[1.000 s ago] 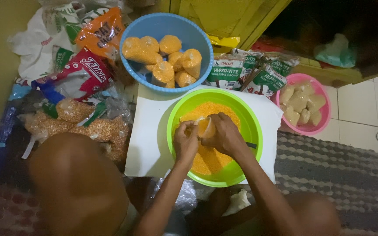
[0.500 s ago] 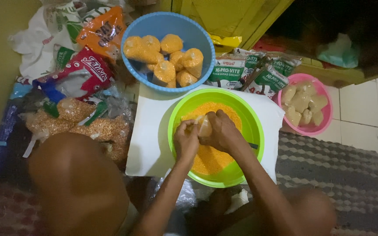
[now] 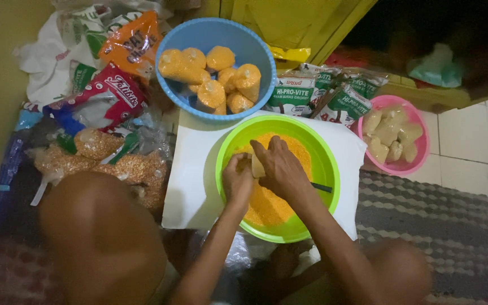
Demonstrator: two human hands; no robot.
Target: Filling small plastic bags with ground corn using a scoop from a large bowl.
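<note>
Meanwhile both hands, left hand (image 3: 237, 179) and right hand (image 3: 280, 169), fingers clamped on small bag (image 3: 257, 167) over green bowl (image 3: 327, 164) of orange crumbs (image 3: 266, 206); blue bowl (image 3: 171, 96) holds filled bags (image 3: 210, 76); crumbs remain.

Small bag (image 3: 257, 167): mostly covered by our right hand (image 3: 280, 169) and left hand (image 3: 238, 179); contents unclear.
Dark handle (image 3: 322, 187): working end hidden under our right wrist.
Knees: blurred, cut by bottom edge.

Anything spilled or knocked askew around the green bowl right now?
Nothing stands out. The green bowl sits upright on the white sheet, its orange grain inside. Both hands, left hand and right hand, work over it.
</note>
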